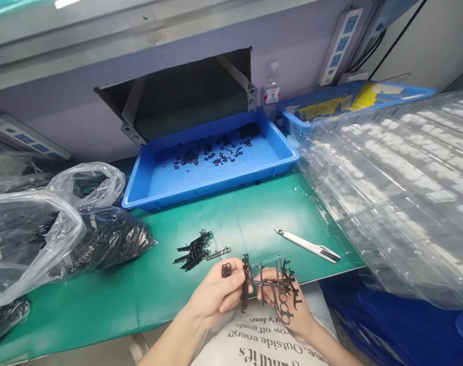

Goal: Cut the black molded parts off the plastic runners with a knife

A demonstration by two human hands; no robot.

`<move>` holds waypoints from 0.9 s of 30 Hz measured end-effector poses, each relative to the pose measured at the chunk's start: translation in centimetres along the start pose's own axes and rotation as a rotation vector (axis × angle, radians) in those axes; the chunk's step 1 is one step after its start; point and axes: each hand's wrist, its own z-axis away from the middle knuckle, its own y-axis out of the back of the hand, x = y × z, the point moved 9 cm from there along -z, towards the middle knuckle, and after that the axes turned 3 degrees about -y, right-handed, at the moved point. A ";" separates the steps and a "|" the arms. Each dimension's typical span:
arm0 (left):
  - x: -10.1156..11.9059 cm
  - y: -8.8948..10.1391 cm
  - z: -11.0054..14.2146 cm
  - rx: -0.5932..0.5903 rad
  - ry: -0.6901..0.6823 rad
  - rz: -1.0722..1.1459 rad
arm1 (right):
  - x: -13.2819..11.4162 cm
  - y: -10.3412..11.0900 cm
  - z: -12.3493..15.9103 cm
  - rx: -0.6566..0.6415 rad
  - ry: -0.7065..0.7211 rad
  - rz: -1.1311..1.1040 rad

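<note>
Between my two hands is a black plastic sprue (270, 284) with small moulded parts branching off it, held above the front edge of the table. My left hand (218, 290) pinches its left end, and a small black piece (226, 270) shows at the bent forefinger. Fingers of my right hand (288, 300) are curled behind the sprue's right half, partly hidden by its branches. A pile of black plastic parts (195, 251) lies on the green table just beyond my left hand. Farther right rests a white-handled utility knife (307, 244).
Behind, a blue tray (208, 190) holds many small black pieces below a dark wall opening (193, 96). Clear bags (113, 231) of black parts stand at left. Stacked clear plastic trays (407, 193) cover the right. A bottle (271, 89) and another blue bin (296, 119) are at the back.
</note>
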 end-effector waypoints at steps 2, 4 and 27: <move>-0.5 -0.3 0.0 -0.032 0.007 0.022 | 0.0 -0.2 -0.1 0.010 -0.009 0.013; -0.2 0.7 0.0 0.070 -0.062 0.004 | 0.1 -0.2 -0.2 0.022 -0.021 0.013; 0.3 4.9 0.9 0.192 -0.099 -0.152 | 2.5 -3.7 -0.3 -0.343 -0.266 -0.005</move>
